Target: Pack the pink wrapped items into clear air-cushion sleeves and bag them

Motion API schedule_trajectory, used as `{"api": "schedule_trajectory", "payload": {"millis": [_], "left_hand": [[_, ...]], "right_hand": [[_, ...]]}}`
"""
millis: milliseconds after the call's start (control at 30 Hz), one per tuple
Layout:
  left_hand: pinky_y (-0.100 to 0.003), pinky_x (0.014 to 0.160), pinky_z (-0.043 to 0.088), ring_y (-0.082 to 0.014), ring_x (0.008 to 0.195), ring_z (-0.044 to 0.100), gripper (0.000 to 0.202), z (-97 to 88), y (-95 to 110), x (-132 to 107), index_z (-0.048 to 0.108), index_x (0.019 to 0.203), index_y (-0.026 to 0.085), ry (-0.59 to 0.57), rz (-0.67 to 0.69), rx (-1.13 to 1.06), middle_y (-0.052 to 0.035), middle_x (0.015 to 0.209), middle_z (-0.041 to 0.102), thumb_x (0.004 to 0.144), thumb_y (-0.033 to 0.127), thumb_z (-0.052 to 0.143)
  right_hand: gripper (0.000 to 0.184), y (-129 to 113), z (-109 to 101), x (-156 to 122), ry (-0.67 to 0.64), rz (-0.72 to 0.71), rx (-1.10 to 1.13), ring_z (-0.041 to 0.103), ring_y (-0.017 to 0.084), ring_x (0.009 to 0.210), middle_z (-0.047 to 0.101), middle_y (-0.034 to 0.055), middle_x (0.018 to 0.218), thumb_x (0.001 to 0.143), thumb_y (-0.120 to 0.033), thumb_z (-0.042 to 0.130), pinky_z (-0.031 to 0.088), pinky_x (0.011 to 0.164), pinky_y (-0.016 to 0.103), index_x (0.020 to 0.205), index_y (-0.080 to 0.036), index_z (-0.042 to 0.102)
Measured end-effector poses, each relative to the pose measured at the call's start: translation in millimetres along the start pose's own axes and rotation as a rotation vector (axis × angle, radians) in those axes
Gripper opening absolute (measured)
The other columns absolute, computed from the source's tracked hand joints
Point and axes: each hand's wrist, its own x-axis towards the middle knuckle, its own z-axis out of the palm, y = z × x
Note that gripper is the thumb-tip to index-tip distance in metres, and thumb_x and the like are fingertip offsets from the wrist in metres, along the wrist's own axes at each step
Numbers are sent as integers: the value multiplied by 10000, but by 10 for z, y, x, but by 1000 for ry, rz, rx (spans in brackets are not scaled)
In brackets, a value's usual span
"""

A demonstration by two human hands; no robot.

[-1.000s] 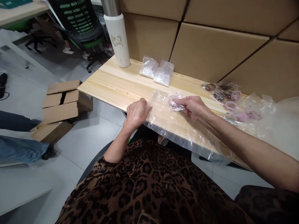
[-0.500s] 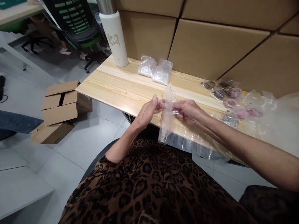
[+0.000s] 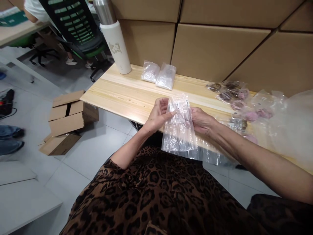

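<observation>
A clear plastic bag (image 3: 179, 129) hangs upright over the front edge of the wooden table (image 3: 124, 93). My left hand (image 3: 158, 115) pinches its top left edge, thumb on the front. My right hand (image 3: 201, 120) grips the bag's right side from behind, fingers closed; a small pinkish item seems to sit inside near them. More clear plastic (image 3: 215, 156) lies flat on the table edge below the bag.
Small bags with pink and brown items (image 3: 236, 98) lie to the right, beside a large crumpled clear bag (image 3: 290, 124). Two small bags of clear bits (image 3: 158, 73) and a white bottle (image 3: 114, 42) stand at the back. Cardboard boxes (image 3: 207, 45) form a wall behind. Flattened cartons (image 3: 68, 117) lie on the floor left.
The bag was flat on the table with a small pink item at its mouth; both hands have lifted it upright and spread it open facing me.
</observation>
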Motion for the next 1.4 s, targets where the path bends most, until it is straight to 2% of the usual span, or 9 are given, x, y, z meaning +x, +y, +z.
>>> {"api": "schedule_trajectory", "payload": {"millis": [100, 233, 467, 667, 833, 933, 1033, 1167, 1400], "left_hand": [[-419, 1116, 483, -257, 1233, 662, 636, 14, 71, 8, 635, 1210, 170, -102, -147, -147, -98, 1225, 712, 648, 163, 931], [-401, 1004, 538, -215, 989, 714, 489, 13, 148, 52, 698, 1055, 146, -256, -310, -209, -65, 990, 753, 621, 104, 918], [-319, 836, 545, -152, 846, 688, 632, 41, 122, 62, 659, 1081, 186, -128, -351, -216, -6, 936, 734, 534, -42, 878], [-292, 746, 494, -112, 699, 631, 359, 77, 72, 47, 677, 859, 136, -166, -387, -150, -2, 786, 710, 569, 22, 853], [-321, 802, 525, -138, 734, 674, 386, 148, 84, 54, 733, 948, 146, -173, -411, -189, -17, 837, 754, 601, 24, 848], [-312, 813, 532, -130, 727, 667, 187, 179, 103, 57, 744, 912, 140, -149, -409, -242, -34, 827, 760, 750, 131, 837], [-280, 775, 532, -117, 690, 659, 75, 199, 95, 53, 741, 872, 137, -122, -375, -241, -31, 776, 758, 833, 173, 792], [-252, 733, 532, -112, 671, 662, 107, 228, 46, 44, 739, 882, 142, -86, -306, -219, -15, 743, 757, 861, 228, 799], [-391, 969, 594, -272, 1037, 777, 417, 323, 79, -20, 739, 1005, 149, -90, -331, -247, -120, 971, 813, 910, 553, 770]], "right_hand": [[270, -45, 5, -56, -73, 78, 73, 631, 160, 610, 667, 33, 656, 791, -306, 914, 514, 528, 264, 961, -160, 764], [382, -73, -4, -92, -145, 83, 113, 685, 171, 666, 706, 30, 695, 683, -228, 966, 533, 544, 250, 998, -146, 766], [352, -40, -130, -181, -58, -7, 103, 608, 122, 578, 663, -6, 690, 697, -147, 929, 516, 524, 247, 966, -162, 703], [190, 17, -266, -277, 55, -112, 83, 565, 106, 584, 628, 6, 743, 895, -317, 812, 493, 543, 257, 870, -187, 677], [316, 225, -256, -168, 90, -174, -30, 540, 117, 631, 616, 4, 728, 786, -394, 915, 440, 581, 261, 835, -193, 677], [340, 263, -286, -131, 98, -194, -119, 479, 115, 598, 549, -9, 688, 795, -418, 888, 395, 554, 266, 795, -198, 630], [283, 219, -301, -208, 196, -341, -268, 559, 166, 738, 614, 43, 857, 809, -363, 840, 494, 646, 316, 955, -194, 666], [411, 193, -215, -421, 347, -690, -563, 618, 290, 1140, 648, 151, 1256, 922, -368, 686, 565, 995, 504, 1291, -190, 657], [847, 382, -15, -482, 78, -562, -603, 489, 409, 1463, 497, 201, 1602, 907, -727, 677, 441, 1213, 676, 1572, -232, 502]]}}
